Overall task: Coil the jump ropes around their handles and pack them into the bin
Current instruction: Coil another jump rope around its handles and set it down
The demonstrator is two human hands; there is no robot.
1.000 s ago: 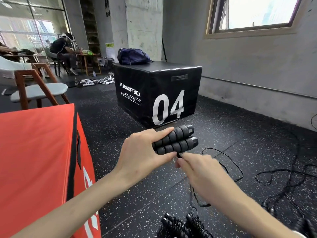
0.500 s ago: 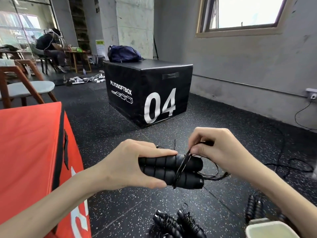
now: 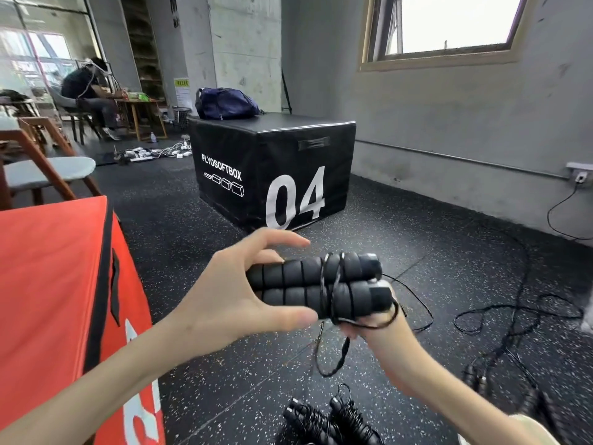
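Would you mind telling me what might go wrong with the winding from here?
1. The left hand holds the paired handles with its index finger lifted, so they might twist apart or slip.
2. Only a few turns of cord sit on the handles; slack could let them slide off.
3. The free cord trails into the loose ropes on the floor and may snag.
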